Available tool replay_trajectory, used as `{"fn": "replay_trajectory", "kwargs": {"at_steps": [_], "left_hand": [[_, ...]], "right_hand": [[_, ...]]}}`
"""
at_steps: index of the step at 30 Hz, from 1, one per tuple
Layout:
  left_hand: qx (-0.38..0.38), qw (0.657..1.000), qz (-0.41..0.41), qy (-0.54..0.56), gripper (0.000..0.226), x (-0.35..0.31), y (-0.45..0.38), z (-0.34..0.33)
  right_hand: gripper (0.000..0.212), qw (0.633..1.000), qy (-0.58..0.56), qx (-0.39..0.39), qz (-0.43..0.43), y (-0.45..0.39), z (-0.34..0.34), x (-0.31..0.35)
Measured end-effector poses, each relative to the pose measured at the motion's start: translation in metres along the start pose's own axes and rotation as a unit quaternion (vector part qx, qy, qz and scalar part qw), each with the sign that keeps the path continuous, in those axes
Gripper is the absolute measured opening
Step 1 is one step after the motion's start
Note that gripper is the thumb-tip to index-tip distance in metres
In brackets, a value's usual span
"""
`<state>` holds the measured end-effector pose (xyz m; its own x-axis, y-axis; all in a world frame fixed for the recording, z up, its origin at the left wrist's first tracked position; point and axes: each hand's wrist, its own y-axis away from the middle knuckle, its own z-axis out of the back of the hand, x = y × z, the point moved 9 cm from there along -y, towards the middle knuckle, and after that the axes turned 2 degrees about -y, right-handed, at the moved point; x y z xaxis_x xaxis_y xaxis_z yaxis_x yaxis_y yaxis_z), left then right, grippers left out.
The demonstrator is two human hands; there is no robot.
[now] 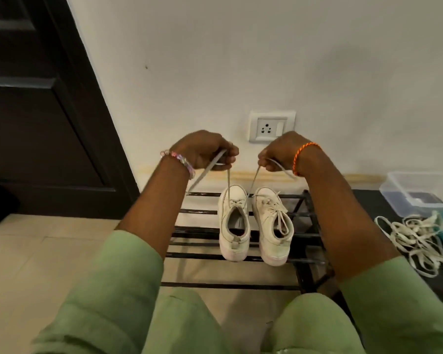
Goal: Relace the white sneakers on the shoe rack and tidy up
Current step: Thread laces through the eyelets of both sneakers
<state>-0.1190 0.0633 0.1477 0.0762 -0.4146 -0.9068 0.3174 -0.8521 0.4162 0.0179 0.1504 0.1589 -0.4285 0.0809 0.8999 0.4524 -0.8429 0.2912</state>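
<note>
From where I stand there is nothing to read: no word, brand mark, number or sign shows on anything in the room.

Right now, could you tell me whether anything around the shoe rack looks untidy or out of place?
Yes: a tangled heap of loose laces lies on the dark surface right of the rack, beside a clear plastic box, rather than threaded in the sneakers.

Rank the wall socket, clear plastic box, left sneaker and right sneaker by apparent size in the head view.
1. clear plastic box, though cut off by the frame edge
2. left sneaker and right sneaker, alike
3. wall socket
</note>
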Motion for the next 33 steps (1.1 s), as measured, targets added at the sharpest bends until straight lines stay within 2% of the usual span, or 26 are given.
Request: {"fn": "replay_trajectory", "kwargs": {"at_steps": [4,6,10,12,15,17,21,26,33], "left_hand": [[0.015,1.000,-0.010,-0.002,0.025,-0.037,0.018,-0.007],[0.017,1.000,-0.001,-0.008,0.025,-0.044,0.023,-0.012],[0.021,0.999,0.029,0.006,0.037,-0.048,0.027,-0.023],[0.020,0.999,0.038,0.024,0.043,-0.049,0.028,-0.026],[0.026,0.997,0.056,0.035,0.050,-0.047,0.026,-0.032],[0.035,0.997,0.062,0.041,0.048,-0.046,0.025,-0.040],[0.044,0.993,0.071,0.085,0.041,-0.043,0.026,-0.050],[0.004,0.990,0.059,0.125,0.031,-0.038,0.021,-0.039],[-0.020,0.992,0.053,0.109,0.029,-0.039,0.017,-0.030]], "right_hand": [[0.005,0.999,0.032,-0.008,0.026,0.014,0.009,0.035],[0.014,0.998,0.038,-0.023,0.036,0.017,0.014,0.047],[0.015,0.998,0.048,-0.017,0.033,0.019,0.009,0.064],[0.017,0.992,0.107,-0.041,0.042,0.023,0.012,0.072],[0.013,0.962,0.238,-0.104,0.090,0.038,0.021,0.092],[0.017,0.949,0.271,-0.112,0.118,0.044,0.018,0.104],[0.022,0.930,0.320,-0.108,0.143,0.052,0.008,0.115],[0.021,0.936,0.307,-0.078,0.153,0.055,0.006,0.114],[0.019,0.963,0.256,-0.004,0.081,0.050,-0.009,0.078]]}}
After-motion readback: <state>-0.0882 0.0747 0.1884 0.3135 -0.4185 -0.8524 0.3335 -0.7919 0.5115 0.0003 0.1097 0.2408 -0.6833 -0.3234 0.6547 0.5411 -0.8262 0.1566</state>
